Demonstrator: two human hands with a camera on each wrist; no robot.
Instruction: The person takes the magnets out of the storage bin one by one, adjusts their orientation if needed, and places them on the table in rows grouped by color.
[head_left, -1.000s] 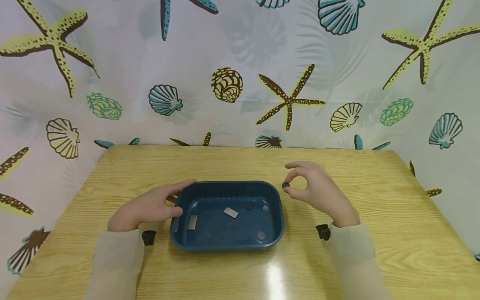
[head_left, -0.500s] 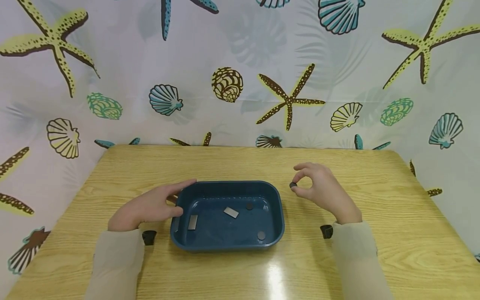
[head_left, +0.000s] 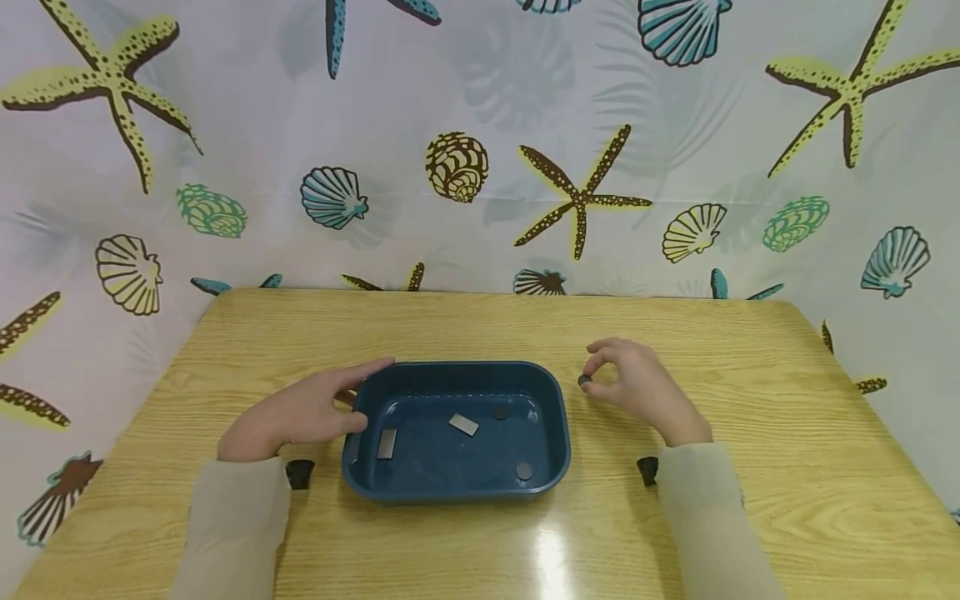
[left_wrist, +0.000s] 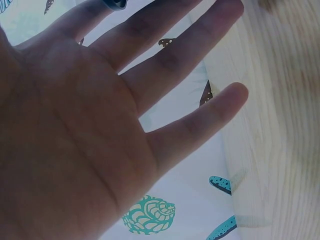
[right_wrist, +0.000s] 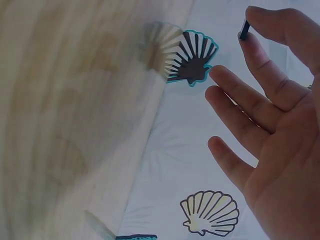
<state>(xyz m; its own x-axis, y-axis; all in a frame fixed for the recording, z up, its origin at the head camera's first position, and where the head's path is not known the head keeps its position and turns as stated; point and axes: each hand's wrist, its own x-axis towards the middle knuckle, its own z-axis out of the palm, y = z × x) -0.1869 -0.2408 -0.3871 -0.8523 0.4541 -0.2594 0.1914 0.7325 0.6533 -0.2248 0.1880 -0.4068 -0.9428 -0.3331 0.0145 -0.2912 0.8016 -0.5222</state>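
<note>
The left hand (head_left: 300, 412), stretched out, touches the blue tray (head_left: 457, 497) on its right. Farther off, the right hand (head_left: 637, 383) pinches a little dark disc (head_left: 583, 380). That hand has just shifted a bit, but the disc is still outside the tray.

The right hand's (head_left: 637, 385) thumb and finger cover part of the dark disc (head_left: 583, 380); the right wrist view shows it edge-on, its face hidden. Any markings on the rectangular plates (head_left: 463, 424) and loose discs (head_left: 523, 472) inside the blue plastic tray (head_left: 450, 477) are too small to tell. The left hand (head_left: 300, 410) hides part of the tray's far left corner; in the left wrist view its thumb falls outside the frame. Both sleeves (head_left: 708, 517) and the wooden table (head_left: 420, 550) run off the near edge. The right wrist view blurs the tabletop grain.
</note>
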